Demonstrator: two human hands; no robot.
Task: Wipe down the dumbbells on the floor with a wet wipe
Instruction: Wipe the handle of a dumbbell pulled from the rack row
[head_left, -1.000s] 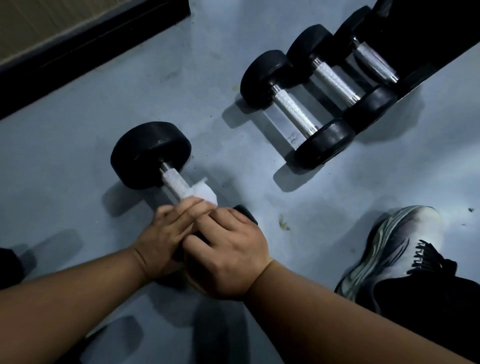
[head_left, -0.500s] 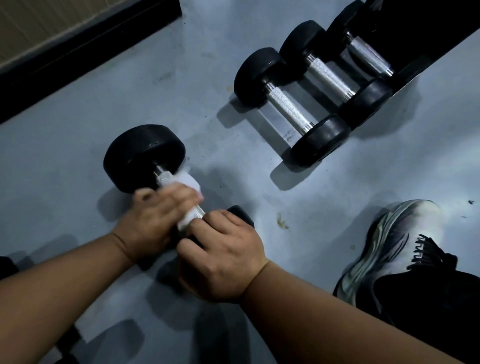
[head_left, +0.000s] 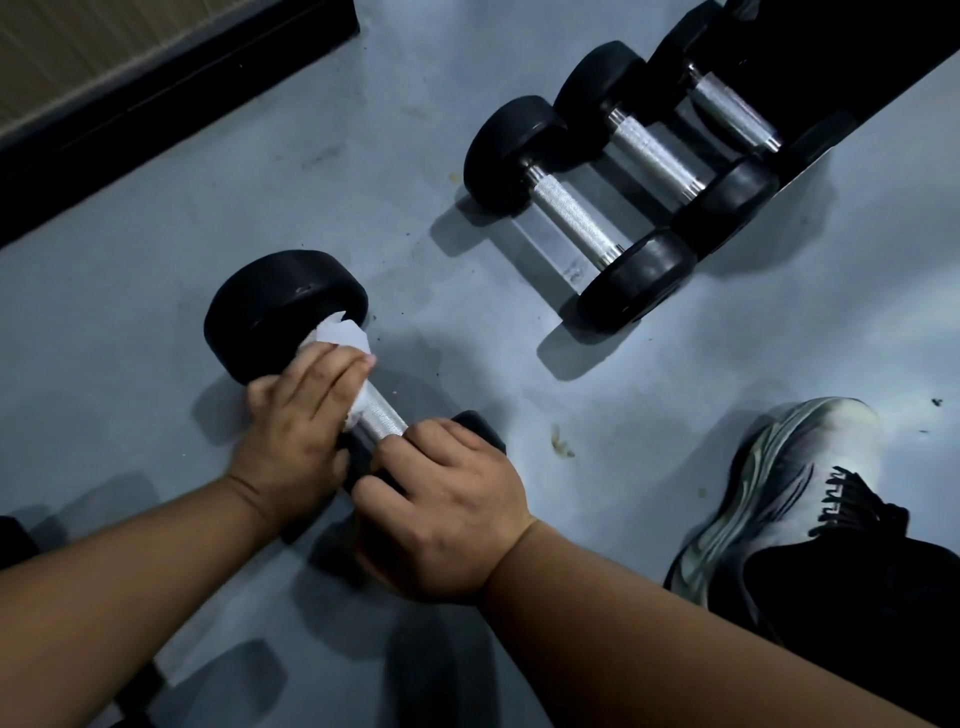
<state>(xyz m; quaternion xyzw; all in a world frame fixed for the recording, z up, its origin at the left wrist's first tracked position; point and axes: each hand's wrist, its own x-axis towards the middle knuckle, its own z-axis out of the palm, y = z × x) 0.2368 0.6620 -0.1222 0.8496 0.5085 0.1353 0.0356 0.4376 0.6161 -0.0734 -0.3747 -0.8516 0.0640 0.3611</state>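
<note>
A person crouched over a grey floor (head_left: 156, 270) works on a black dumbbell (head_left: 285, 306) lying at an angle in front of them. The left hand (head_left: 296, 421) curls its grip around the far part of the metal handle (head_left: 382, 413), fingers pressing a white wet wipe (head_left: 343, 335) against the bar right where it meets the far weight; a crumpled corner of the wipe sticks out above the fingertips. The right hand (head_left: 447, 504) grips the near weight, fingers curled over its top edge, so that most of that weight is hidden. A short stretch of bare knurled handle shows between the two hands. To the right, well apart, three more dumbbells (head_left: 576, 218) lie side by side, touching or nearly so, the farthest partly in shadow. A pale sneaker (head_left: 779, 478) with black laces rests on the floor at lower right.
</note>
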